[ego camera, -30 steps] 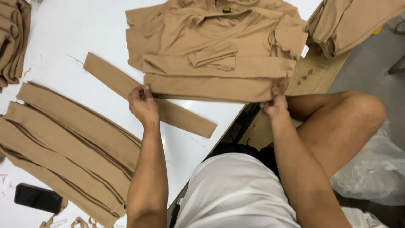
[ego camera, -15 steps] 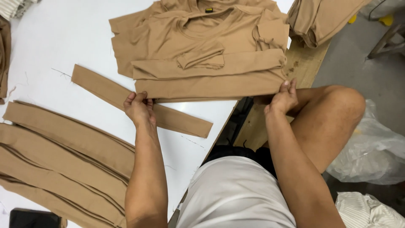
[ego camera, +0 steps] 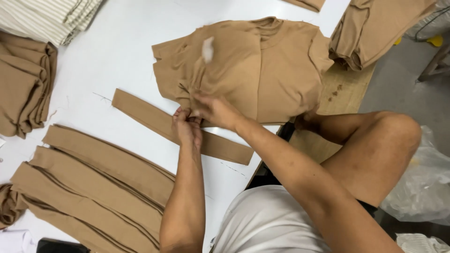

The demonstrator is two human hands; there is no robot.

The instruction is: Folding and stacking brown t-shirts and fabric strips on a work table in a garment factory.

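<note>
A tan knit shirt lies spread on the white table, its neck toward the far edge. My left hand and my right hand meet at the shirt's near left corner, both pinching its lower edge. The right arm crosses over from the right. Under the hands lies a single tan fabric strip, running diagonally. A small white tag or scrap shows, blurred, on the shirt's left part.
Several long tan strips lie stacked at the near left. Folded tan cloth and striped cloth sit at the far left. A pile of tan garments rests at the far right. My bent knee and a plastic bag are at the right.
The folded shirt now lies flat and spread. My right hand left the shirt's right corner and crossed to the left, joining my left hand at the near left edge.
</note>
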